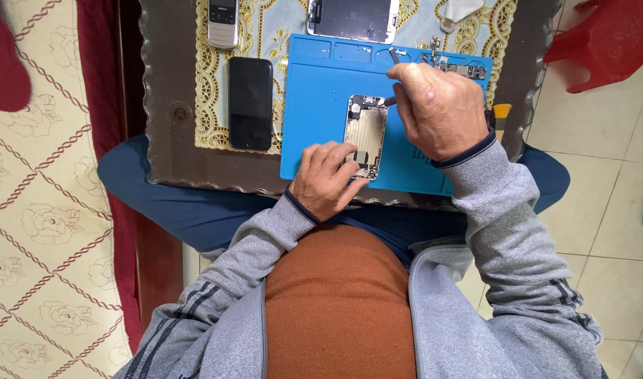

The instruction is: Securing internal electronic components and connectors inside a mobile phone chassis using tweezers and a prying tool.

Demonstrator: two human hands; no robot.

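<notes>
An opened silver phone body (365, 130) lies face up on a blue repair mat (314, 105), its insides showing. My left hand (326, 180) rests on the phone's near end, fingers pressing on its lower edge. My right hand (437, 109) hovers at the phone's upper right corner, closed around a thin dark tool (394, 77) whose tip meets the phone near its top. A small circuit board (463, 69) and tiny loose parts lie on the mat's far right corner.
A black smartphone (250, 102) lies left of the mat on a patterned cloth. A small keypad phone (223, 21) and a white-framed screen panel (352, 19) sit at the table's far edge. A red plastic stool (609, 38) stands at right, a patterned sofa (40, 210) at left.
</notes>
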